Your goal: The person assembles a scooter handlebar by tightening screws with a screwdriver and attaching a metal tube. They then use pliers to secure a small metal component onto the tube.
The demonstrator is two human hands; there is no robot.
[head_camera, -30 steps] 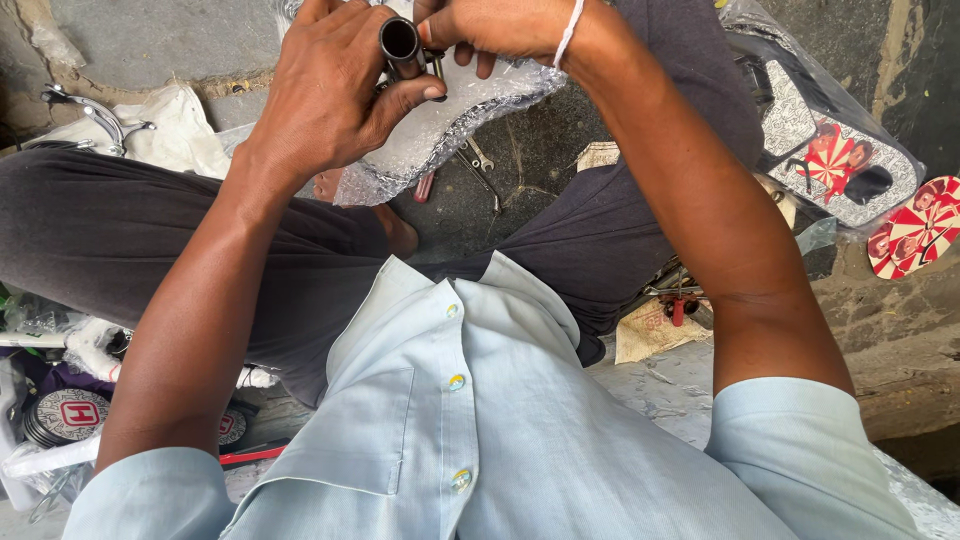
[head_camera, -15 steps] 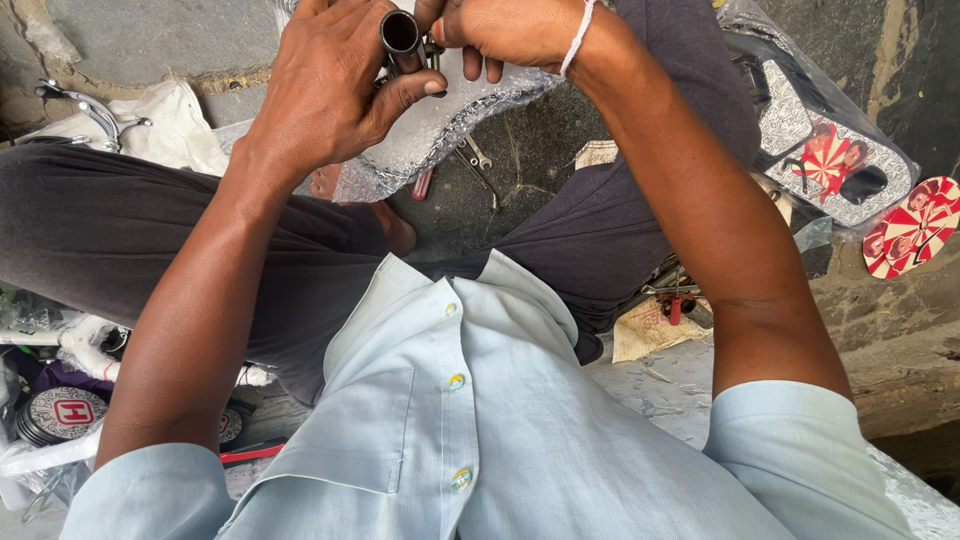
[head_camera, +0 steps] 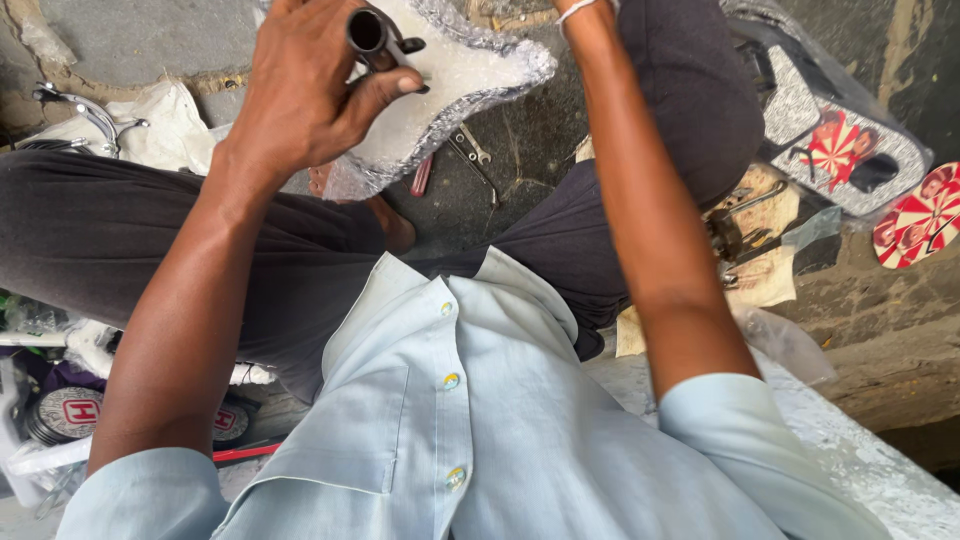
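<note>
Around black tube (head_camera: 366,32), left fingers (head_camera: 385,88) closed.

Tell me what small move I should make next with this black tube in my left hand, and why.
Probably bring your right hand back down to the black tube. Your left hand grips it alone over the bubble-wrapped part, and the right hand is out of view past the top edge, only its wrist showing, so nothing steadies the tube's open end.

The shirt (head_camera: 470,440) is pale blue with small yellowish buttons; the trousers (head_camera: 120,250) are dark charcoal. A black tube (head_camera: 372,35) sits against a white, bubble-wrapped part (head_camera: 450,80). Red-and-white striped discs (head_camera: 925,215) lie at the right edge. At the lower left, round silver badges (head_camera: 65,412) bear red, though they're partly hidden.
</note>
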